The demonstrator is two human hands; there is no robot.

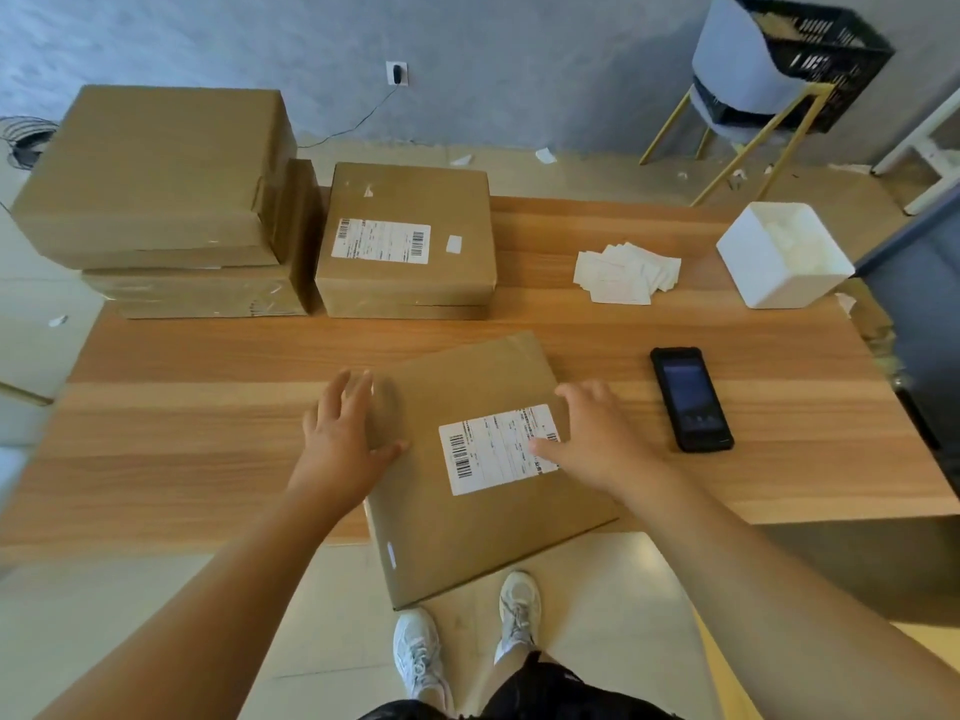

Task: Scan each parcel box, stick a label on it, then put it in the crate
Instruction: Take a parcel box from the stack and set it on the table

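Observation:
A flat brown parcel box [457, 522] lies at the table's front edge, its near end hanging over the edge. A white shipping label [493, 452] with barcodes is on its top. My left hand [340, 433] rests on the box's left edge with fingers spread. My right hand [597, 439] lies on the right side, thumb on the label. A black handheld scanner [691, 397] lies on the table to the right. Loose white labels [626, 272] are piled further back. The black crate [815, 49] sits on a chair at the far right.
More parcel boxes stand at the back: a labelled one [405, 241] in the middle and a stack [156, 200] at the left. A white bin [782, 254] stands at the right of the wooden table [208, 407]. A dark object borders the right edge.

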